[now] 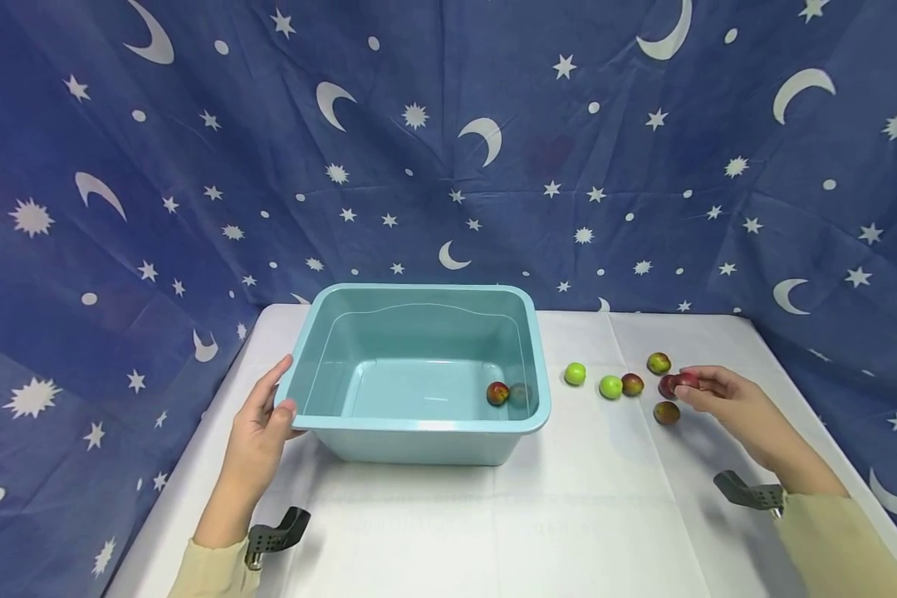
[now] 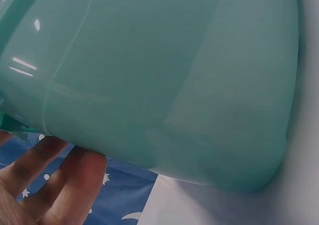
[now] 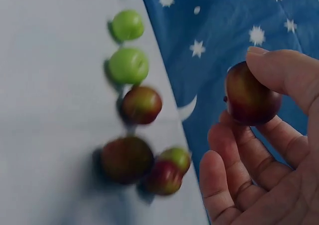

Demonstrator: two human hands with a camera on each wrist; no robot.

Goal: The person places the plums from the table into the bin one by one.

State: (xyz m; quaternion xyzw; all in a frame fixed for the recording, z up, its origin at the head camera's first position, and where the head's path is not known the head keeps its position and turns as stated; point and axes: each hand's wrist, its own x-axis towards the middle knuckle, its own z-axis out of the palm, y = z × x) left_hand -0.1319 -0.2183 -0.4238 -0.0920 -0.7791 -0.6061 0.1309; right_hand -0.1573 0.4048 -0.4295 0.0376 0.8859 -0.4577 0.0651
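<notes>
At the left end of a light-blue plastic basin, my left hand grips the rim near its front corner. The left wrist view shows fingers against the basin's outer wall. Inside, one red-and-yellow plum lies at the right end of the floor. Over on the right, my right hand pinches a dark red plum between thumb and fingertips, above the table. Near it lie another dark red plum, a brownish plum and a yellow-green and red plum.
Between the basin and the right hand lie two bright green plums and a red-brown plum. A white cloth covers the table. Behind and beside it hangs a blue curtain with moons and stars.
</notes>
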